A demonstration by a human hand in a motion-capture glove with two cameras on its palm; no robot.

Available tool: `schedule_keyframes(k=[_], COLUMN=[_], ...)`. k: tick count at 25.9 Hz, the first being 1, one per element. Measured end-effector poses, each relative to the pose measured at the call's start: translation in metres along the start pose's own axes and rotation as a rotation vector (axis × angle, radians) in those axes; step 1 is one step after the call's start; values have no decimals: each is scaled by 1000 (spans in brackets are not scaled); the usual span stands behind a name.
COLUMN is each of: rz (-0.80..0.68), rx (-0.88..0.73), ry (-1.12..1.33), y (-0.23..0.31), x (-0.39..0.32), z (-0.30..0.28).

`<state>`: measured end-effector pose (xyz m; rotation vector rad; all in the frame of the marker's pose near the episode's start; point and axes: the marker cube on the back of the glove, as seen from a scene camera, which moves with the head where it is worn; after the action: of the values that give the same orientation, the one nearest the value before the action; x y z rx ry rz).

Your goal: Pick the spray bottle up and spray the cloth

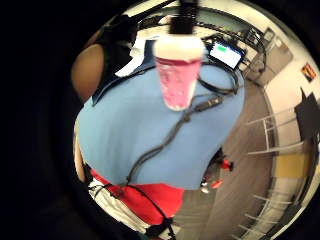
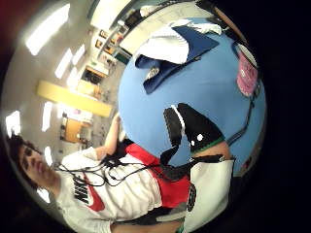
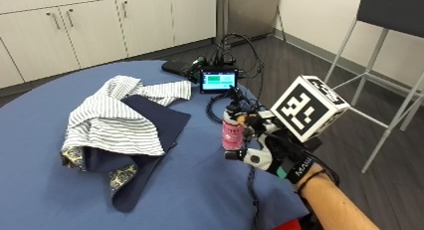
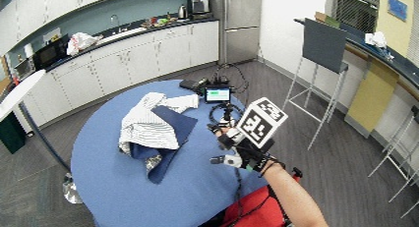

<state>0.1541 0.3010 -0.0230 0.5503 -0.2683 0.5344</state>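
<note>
Gloved right hand grasped the pink spray bottle upright above the table, while the striped cloth lay well apart on its thumb side.

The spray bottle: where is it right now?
In the outside view the spray bottle is gripped upright by the gloved right hand over the blue table, right of the striped cloth and nearer the person than the small screen.
</note>
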Motion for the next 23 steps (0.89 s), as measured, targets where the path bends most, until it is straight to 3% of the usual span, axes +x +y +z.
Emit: schedule_keyframes(k=[5,9,23], rz=[247,372,452], rx=[168,171,218], ry=[-127,-323,-710], y=[-3,-17,-38], x=[51,80,89], z=[5,34,94])
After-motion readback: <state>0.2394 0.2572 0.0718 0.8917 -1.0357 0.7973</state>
